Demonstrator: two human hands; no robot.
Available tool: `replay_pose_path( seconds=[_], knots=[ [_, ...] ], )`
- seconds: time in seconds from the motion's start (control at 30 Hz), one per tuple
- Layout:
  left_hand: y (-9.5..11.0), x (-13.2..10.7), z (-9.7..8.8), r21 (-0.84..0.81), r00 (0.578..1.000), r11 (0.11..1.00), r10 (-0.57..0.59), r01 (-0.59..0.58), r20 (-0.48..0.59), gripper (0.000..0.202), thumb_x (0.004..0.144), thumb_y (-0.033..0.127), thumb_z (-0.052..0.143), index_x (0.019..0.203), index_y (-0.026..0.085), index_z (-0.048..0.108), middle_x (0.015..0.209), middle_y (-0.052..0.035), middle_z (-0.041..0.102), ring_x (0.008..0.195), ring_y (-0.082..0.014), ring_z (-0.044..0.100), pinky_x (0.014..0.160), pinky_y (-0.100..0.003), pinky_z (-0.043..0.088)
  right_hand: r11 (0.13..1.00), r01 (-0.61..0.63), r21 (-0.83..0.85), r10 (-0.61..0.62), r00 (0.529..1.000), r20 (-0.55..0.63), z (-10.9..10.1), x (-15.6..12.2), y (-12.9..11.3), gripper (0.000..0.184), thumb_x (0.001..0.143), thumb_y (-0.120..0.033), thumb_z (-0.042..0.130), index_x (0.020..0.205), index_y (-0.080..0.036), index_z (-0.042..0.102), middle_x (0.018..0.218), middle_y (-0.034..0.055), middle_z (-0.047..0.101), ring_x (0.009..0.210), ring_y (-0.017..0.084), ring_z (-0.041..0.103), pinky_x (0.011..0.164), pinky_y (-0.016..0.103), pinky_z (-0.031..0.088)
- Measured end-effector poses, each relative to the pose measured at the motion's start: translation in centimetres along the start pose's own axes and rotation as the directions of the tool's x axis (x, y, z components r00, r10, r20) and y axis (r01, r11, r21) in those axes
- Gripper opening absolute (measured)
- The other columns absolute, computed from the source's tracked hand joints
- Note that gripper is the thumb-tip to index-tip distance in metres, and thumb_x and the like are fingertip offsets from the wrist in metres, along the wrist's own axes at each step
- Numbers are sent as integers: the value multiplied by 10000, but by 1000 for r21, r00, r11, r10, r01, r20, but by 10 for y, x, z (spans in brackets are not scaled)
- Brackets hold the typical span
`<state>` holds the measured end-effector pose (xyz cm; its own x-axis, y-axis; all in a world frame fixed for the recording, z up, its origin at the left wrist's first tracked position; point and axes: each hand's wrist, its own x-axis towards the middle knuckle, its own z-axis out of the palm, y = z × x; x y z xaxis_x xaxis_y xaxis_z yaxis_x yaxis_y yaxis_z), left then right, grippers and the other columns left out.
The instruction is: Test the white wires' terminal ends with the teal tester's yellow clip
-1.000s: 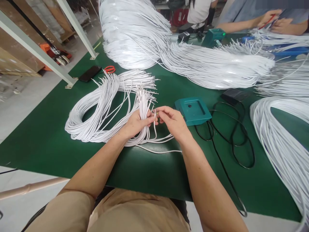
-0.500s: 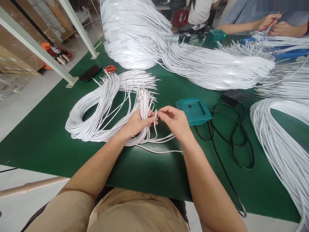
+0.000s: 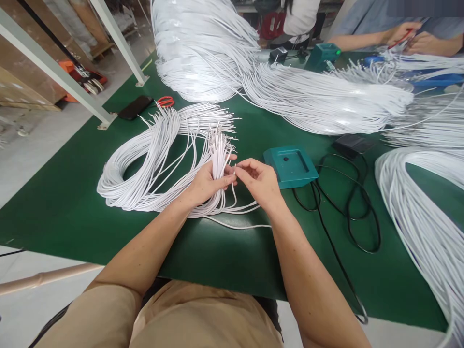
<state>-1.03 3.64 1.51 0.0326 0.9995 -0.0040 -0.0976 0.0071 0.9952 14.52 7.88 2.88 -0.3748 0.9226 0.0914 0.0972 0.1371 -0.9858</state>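
Observation:
My left hand (image 3: 210, 182) is wrapped round a bundle of white cables (image 3: 219, 157), whose cut ends point up and away from me. Just right of the bundle, the fingertips of my right hand (image 3: 256, 178) pinch the end of a single white cable (image 3: 234, 188); the fine detail at its tip is too small to make out. Both hands' fingertips almost meet there. Behind my left hand a coiled hank of white cables (image 3: 119, 186) lies on the green table (image 3: 217, 256), its ends fanning toward the back.
Right of my hands sits a teal tray-like device (image 3: 290, 166) with a black cord (image 3: 348, 217). Large white cable bundles (image 3: 326, 104) fill the back and right. A black phone-like object (image 3: 136, 107) and red-handled scissors (image 3: 166, 101) lie back left. A co-worker's hands (image 3: 406, 38) hold a red-handled tool.
My right fingertips have closed further over the single cable's end, hiding more of it. My left hand keeps its hold on the bundle.

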Motion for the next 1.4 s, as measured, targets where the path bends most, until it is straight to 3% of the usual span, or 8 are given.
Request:
replay_pose_path(
  seconds=[0.3, 0.43, 0.53, 0.6, 0.7, 0.83, 1.2, 1.4],
  knots=[
    [-4, 1, -2, -33, 1000, 999, -3, 4, 30, 422, 738, 296, 747, 1129, 205, 619, 819, -3, 577, 712, -123, 623, 539, -201, 434, 982, -117, -145, 105, 991, -86, -9, 2, 2, 111, 727, -270, 571, 684, -193, 638, 661, -19, 636, 616, 130, 555, 638, 270, 464],
    [-2, 1, -3, -19, 999, 1000, -8, 9, 49, 416, 751, 295, 739, 1135, 196, 615, 808, -6, 601, 708, -121, 631, 561, -202, 448, 998, -7, -65, 8, 1000, 18, -5, 1, 2, 161, 794, -334, 584, 821, -188, 646, 780, -2, 664, 711, 137, 595, 714, 276, 479],
    [-1, 1, -5, -27, 998, 999, -42, 43, 51, 416, 752, 287, 741, 1130, 181, 604, 797, -6, 619, 707, -121, 645, 584, -204, 456, 968, 129, -214, -115, 991, 74, -4, 0, 5, 125, 842, -278, 556, 786, -186, 619, 767, 1, 647, 715, 136, 577, 712, 264, 455],
    [-1, 2, -5, -52, 996, 995, -78, 80, 41, 426, 733, 277, 755, 1119, 176, 605, 783, -2, 621, 704, -127, 655, 589, -207, 454, 869, 258, -423, -237, 966, 102, -5, -1, 6, 171, 898, -236, 488, 795, -188, 616, 798, 23, 647, 752, 148, 562, 725, 269, 431],
    [-2, 4, -5, -99, 992, 987, -127, 127, 7, 433, 706, 241, 768, 1103, 171, 611, 747, 12, 617, 656, -113, 642, 617, -223, 464, 540, 396, -743, -356, 907, 224, -7, 0, 9, 273, 953, -194, 382, 839, -184, 631, 846, 73, 647, 825, 193, 536, 758, 311, 382],
    [-6, 10, -5, -139, 984, 981, -152, 139, -91, 409, 674, 198, 768, 1053, 160, 616, 725, 33, 601, 616, -88, 618, 672, -249, 491, 295, 350, -889, -358, 903, 236, -12, 5, 12, 257, 954, -192, 387, 1000, -169, 638, 963, 110, 666, 925, 249, 513, 772, 352, 343],
    [-19, 24, -7, -182, 968, 967, -204, 176, -149, 466, 654, 136, 751, 1089, 121, 583, 684, 29, 623, 678, -127, 677, 802, -310, 533, 250, 341, -906, -87, 940, 330, -28, 39, 13, 122, 820, -113, 548, 856, -165, 652, 832, 85, 704, 843, 231, 570, 801, 351, 331],
    [-22, 26, -6, -80, 959, 973, -226, 216, -172, 413, 666, 109, 732, 1054, 123, 592, 682, 15, 635, 654, -140, 685, 809, -338, 554, 248, 335, -909, -96, 942, 321, -27, 39, 14, 166, 794, -74, 524, 802, -170, 660, 781, 82, 698, 821, 235, 535, 750, 351, 313]
  ],
)
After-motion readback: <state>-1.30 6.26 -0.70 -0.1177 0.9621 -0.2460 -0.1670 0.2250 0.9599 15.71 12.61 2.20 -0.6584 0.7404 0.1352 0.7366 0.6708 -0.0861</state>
